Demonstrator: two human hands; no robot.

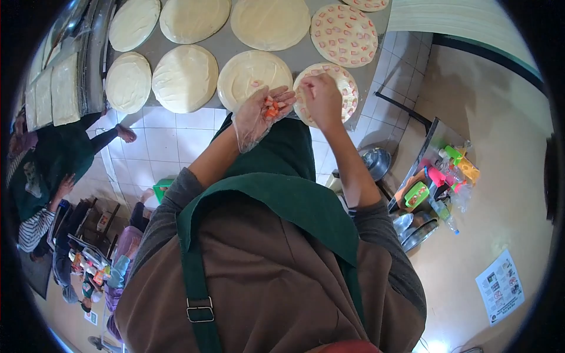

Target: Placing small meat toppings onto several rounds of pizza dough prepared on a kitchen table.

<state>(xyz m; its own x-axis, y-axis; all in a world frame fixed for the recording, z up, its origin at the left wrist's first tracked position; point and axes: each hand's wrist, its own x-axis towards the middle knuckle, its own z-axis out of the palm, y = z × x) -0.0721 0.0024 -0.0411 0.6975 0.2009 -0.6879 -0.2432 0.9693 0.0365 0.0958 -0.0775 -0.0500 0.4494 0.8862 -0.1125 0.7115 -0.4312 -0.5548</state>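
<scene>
My left hand (265,112), in a clear plastic glove, is turned palm up and holds small red-and-white food pieces (272,108). It is over the near edge of a round pale dough sheet (251,70) that bears a piece or two. My right hand (321,95) has its fingertips bunched over another dough round (346,84), dotted with pieces mainly around its rim; whether a piece is between the fingers cannot be told. Behind it, one round (344,35) is covered with spaced pieces. Several plain rounds (185,79) with a creamy, streaked surface lie to the left.
The rounds lie on a grey worktable (304,57). At right, a small side table (426,145) bears bottles and a green container (416,195), near metal bowls (419,229). At left are rectangular dough sheets (65,90) and a person in a green apron (53,163); other people sit lower left.
</scene>
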